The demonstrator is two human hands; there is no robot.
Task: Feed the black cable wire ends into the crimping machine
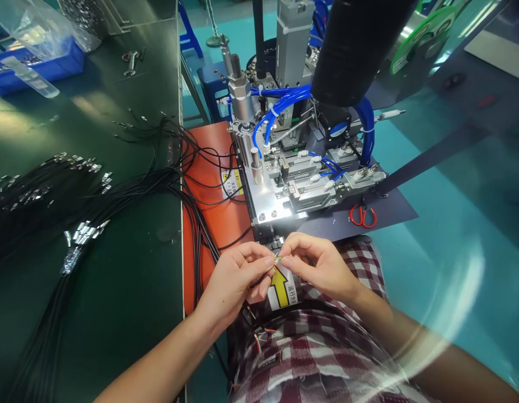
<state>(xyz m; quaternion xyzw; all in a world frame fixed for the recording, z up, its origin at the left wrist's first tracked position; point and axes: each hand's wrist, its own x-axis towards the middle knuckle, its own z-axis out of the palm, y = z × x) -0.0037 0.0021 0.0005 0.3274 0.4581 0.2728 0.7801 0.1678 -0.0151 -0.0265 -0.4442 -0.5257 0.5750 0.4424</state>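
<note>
On my feed, both hands are low in the middle, just in front of a metal machine (262,193). My left hand (237,274) has its grip closed on thin coloured wires (278,258), thumb against forefinger. My right hand (320,264) has its grip closed too, pinching the green strand from the other side, so the wires sit between the fingertips of the 2 hands. I see a white label (291,282) with a yellow arrow just below them. More coloured wire ends (258,342) rest against the checked clothing (326,350).

To the left, I have a bundle of black cables (145,183) running from the green surface (137,313) across an orange-red panel (213,218). On that surface, a 2nd bundle shows silver ends (88,233); farther back are a wrench (132,63) and a blue bin (70,62). Red-handled scissors (363,217) lie right of the machine's front, near my right hand.
</note>
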